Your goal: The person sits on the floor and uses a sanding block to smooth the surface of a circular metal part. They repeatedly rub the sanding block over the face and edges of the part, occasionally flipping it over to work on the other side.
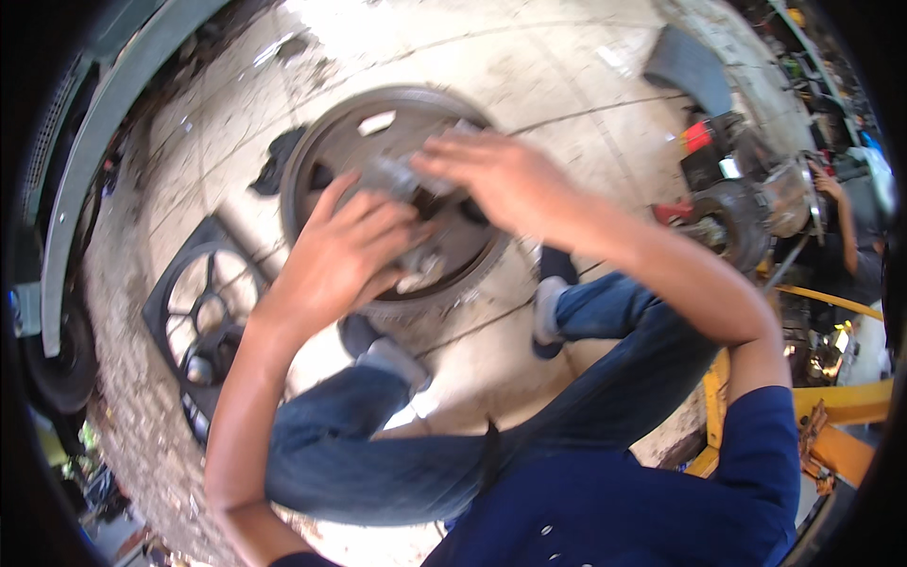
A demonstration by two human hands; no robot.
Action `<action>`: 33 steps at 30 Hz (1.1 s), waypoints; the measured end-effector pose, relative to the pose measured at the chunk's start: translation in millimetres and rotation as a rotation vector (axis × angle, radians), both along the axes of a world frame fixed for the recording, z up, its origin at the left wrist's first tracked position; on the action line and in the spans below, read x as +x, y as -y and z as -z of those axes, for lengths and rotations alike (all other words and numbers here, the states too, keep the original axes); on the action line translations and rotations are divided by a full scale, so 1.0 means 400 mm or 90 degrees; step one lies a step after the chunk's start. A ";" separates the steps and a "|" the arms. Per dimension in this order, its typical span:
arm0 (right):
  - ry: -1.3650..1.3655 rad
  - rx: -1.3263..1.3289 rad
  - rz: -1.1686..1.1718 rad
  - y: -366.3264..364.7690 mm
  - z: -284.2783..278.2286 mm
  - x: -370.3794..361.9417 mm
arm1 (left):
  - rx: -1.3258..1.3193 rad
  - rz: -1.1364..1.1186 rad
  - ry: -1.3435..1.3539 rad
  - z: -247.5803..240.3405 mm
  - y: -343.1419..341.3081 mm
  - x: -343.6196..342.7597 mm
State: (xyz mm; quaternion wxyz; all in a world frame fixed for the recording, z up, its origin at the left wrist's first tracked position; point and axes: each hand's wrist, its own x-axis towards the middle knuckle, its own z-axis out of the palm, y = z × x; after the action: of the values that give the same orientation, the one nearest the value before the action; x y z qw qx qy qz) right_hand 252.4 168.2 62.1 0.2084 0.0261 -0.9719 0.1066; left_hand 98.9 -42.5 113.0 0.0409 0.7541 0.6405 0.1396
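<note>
A large round brown metal wheel (326,142), with slots through its face, lies on the floor in front of me. Over its near left part is my left hand (345,248), palm down with fingers apart and slightly bent. My right hand (510,180) reaches across from the right, its fingers stretched toward the wheel's middle. Both hands are smeared by motion. Between them is a greyish metal part (389,178), too blurred to name. A small shiny metal piece (423,268) shows beside my left fingers; whether they touch it I cannot tell.
To the left lies a black fan shroud (210,283). Black cloth-like material (282,161) is beside the wheel. A curved grey sheet (688,71) and machine parts (732,222) lie to the right, near another person's arm (841,213). Yellow metal bars (841,402) stand beside me.
</note>
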 end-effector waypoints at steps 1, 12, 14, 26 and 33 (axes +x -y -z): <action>0.012 0.023 -0.011 0.011 -0.013 0.002 | 0.016 0.016 0.003 0.003 -0.002 0.000; 0.066 -0.005 -0.008 0.008 -0.023 0.018 | 0.016 0.017 0.008 0.003 -0.008 0.000; 0.067 -0.004 -0.048 0.011 -0.042 0.017 | 0.053 0.035 -0.003 0.001 -0.006 0.002; 0.070 0.030 -0.023 0.011 -0.052 0.017 | 0.035 0.024 0.000 0.017 0.009 -0.013; 0.068 -0.060 0.008 0.002 -0.043 0.022 | 0.010 -0.010 0.037 0.028 -0.001 0.019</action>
State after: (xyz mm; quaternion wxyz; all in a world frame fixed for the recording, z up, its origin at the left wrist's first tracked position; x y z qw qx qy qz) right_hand 261.1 167.2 79.2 0.1583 0.0041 -0.9756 0.1523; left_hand 106.6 -42.0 102.0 0.0525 0.7450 0.6438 0.1665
